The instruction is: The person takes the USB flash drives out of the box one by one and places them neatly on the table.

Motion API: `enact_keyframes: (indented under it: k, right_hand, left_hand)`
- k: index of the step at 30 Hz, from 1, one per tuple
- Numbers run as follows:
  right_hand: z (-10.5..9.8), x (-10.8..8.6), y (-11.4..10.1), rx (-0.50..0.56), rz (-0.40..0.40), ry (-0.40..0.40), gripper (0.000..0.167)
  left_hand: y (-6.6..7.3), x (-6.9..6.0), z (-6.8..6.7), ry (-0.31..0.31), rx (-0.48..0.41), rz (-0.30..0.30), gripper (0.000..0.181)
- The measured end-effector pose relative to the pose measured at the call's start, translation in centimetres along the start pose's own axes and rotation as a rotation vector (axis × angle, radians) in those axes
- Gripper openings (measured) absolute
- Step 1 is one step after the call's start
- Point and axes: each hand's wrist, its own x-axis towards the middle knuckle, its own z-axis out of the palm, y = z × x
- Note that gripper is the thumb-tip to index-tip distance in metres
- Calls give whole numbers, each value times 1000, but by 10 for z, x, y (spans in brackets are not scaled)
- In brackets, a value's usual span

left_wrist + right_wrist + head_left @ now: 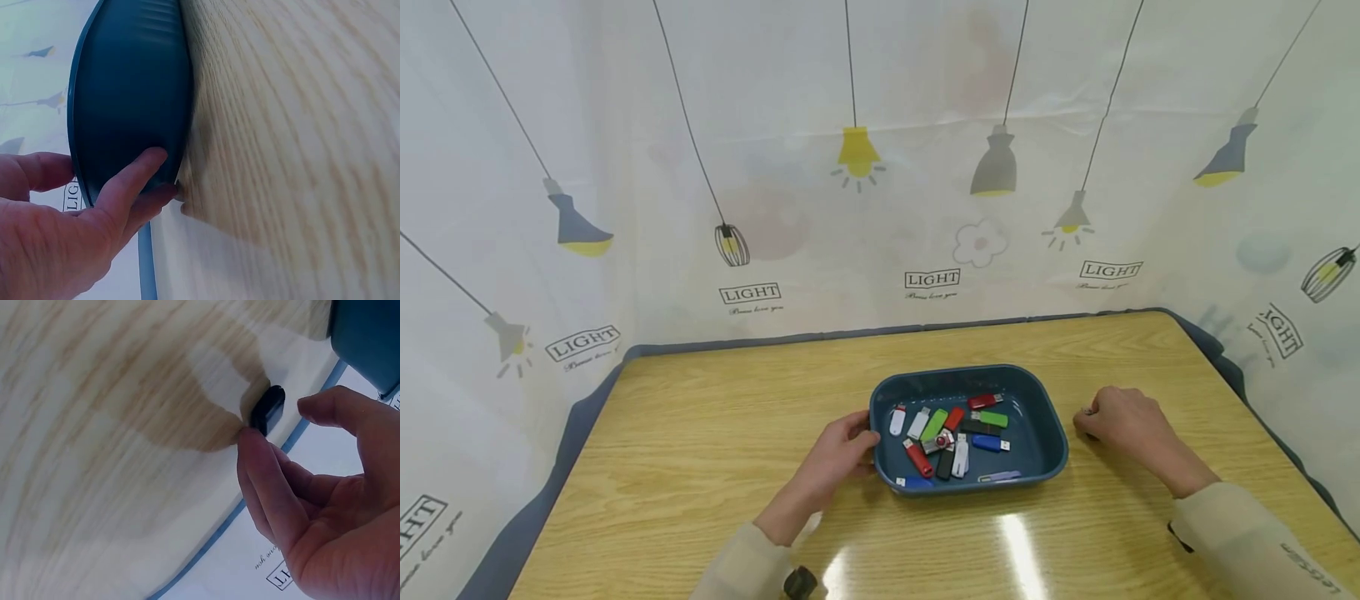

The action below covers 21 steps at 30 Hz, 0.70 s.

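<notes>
A dark blue-green plastic tray [1047, 433] holds several USB flash drives, among them a red one [917, 458], a blue one [990, 443] and a green one [934, 425]. My left hand [831, 457] grips the tray's left end, its thumb at the rim and its fingers against the outer wall [128, 81]. To the right of the tray, my right hand [1131, 423] is low over the table. In the right wrist view, a black USB flash drive [269, 411] lies at the fingertips of this hand, with the thumb apart from it.
The wooden table [715, 433] carries the tray near its middle. Behind it and at both sides hangs a white curtain [820, 275] printed with lamps. Part of the tray's wall [365, 344] shows close to the right hand.
</notes>
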Motion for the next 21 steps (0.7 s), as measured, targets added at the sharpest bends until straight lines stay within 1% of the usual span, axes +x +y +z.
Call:
enact_keyframes:
  k: [4,6,10,12,16,21]
  right_hand:
    - [-9,-2,-2,-11,-6,4,47]
    - [-15,-3,-5,-12,-19,22,46]
    - [-28,-4,-15,2,-44,48,35]
    - [-34,-5,-23,5,-52,63,32]
    - [-43,-6,-43,-2,-71,89,31]
    - [-47,-8,-72,-12,-131,118,27]
  left_hand:
    - [-1,0,0,-13,-12,9,51]
    - [-1,1,0,-20,-14,17,51]
    - [0,0,0,-24,-7,18,51]
    - [0,0,0,-23,-3,13,51]
    - [1,0,0,-29,-5,10,51]
    - [1,0,0,-40,-4,11,51]
